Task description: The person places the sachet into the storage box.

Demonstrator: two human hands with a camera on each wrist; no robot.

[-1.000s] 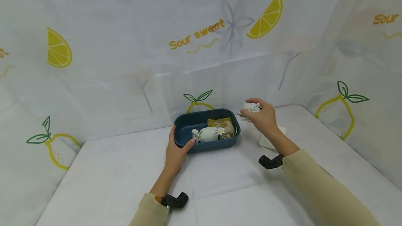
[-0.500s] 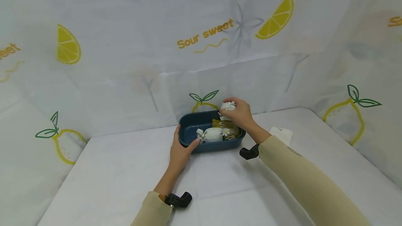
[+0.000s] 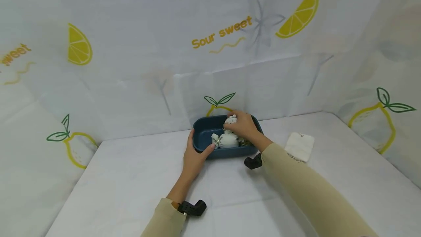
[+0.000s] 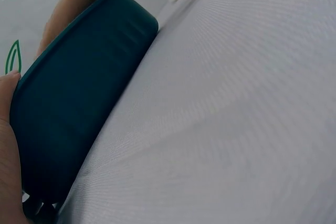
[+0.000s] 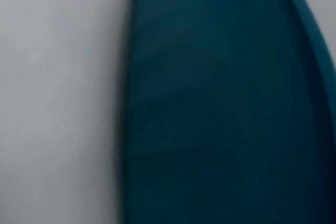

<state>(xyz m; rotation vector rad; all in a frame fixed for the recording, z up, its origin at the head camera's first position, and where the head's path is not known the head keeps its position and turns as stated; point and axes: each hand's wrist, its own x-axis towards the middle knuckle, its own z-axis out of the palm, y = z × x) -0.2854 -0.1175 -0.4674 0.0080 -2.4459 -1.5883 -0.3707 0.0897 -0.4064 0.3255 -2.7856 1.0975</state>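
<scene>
The dark blue oblong bin (image 3: pixel 233 153) stands at the back of the table in the head view. My left hand (image 3: pixel 193 158) grips its left end, thumb over the front rim and fingers along the end wall. Inside the bin, my right hand (image 3: pixel 245 125) holds a small white cloth sachet (image 3: pixel 230 120) low over its right half. A pale green sachet (image 3: pixel 229 140) with a tied end lies along the front wall. The brown sachet and yellow packet behind it are mostly hidden by my right hand. The bin's outer wall (image 5: pixel 210 98) fills much of the right wrist view.
On the table (image 3: pixel 138 178), right of the bin, lies a flat white cloth pouch (image 3: pixel 300 146), close to my right sleeve. A white sheet with lemon prints (image 3: pixel 184 57) hangs right behind the bin and along the sides.
My right hand has carried the white sachet from the right of the bin leftward and down into it. My left hand keeps its grip on the bin, and the head view has shifted slightly.
</scene>
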